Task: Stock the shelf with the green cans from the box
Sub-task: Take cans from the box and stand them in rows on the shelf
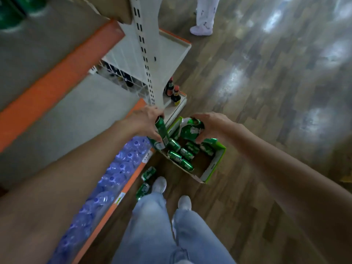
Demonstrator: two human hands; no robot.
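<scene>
- Left hand (145,123): fingers and thumb are clenched round the held cans (162,130), green and tilted, with one end up at the fingers. A second can shows just below the first; the exact number in the grip cannot be told.
- Right hand (213,124): fingers are curled round a crumpled green wrapping (190,130) with white print, held above the far end of the box.
- Both hands are raised over the box, near each other but apart, the left hand just beside the foot of the white upright (142,50).
- Box (215,164): open-topped, green and white walls, standing on the wooden floor (266,111) to the right of the shelf.
- Loose cans (181,155): several green cans lie on their sides inside the box, towards its left and far part.
- Floor cans (148,173): two green cans lie on the floor, outside the box, between the shelf edge and the person's left shoe (159,184).
- Shelf (57,79): orange-edged grey boards to the left, one above another.
- Water bottles (114,178): clear bottles packed in a row on the lowest board, near left.
- Dark bottles (172,91): a few with red caps on a small white ledge beyond the upright.
- Second person (204,18): pale trousers and a shoe at the far edge; blurred.
</scene>
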